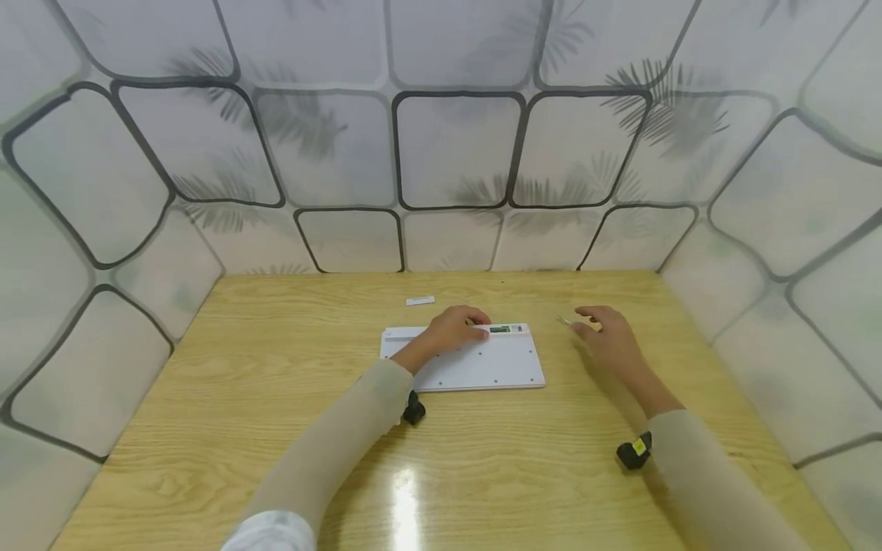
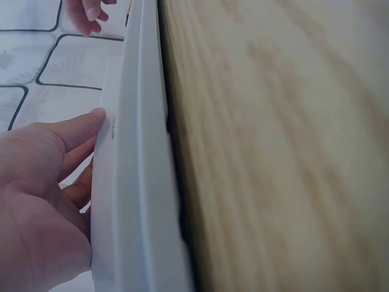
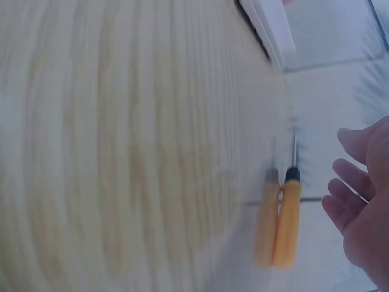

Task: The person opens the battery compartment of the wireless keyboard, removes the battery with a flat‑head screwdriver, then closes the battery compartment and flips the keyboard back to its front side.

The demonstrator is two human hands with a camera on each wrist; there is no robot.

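While my left hand (image 1: 455, 327) touches the upturned keyboard (image 1: 506, 369), grip unclear, my loose, empty right hand (image 1: 613, 342) seems at tool pick-up, needing to close round the screwdriver (image 3: 288, 222).

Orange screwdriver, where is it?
Lower right in the right wrist view, the screwdriver lies on the table beside the right hand, its tip nearest the white panel.

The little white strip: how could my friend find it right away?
On the wooden table, find the wide white panel under the left hand. Beyond its far edge lies the white strip, far smaller than the panel and touched by no hand.
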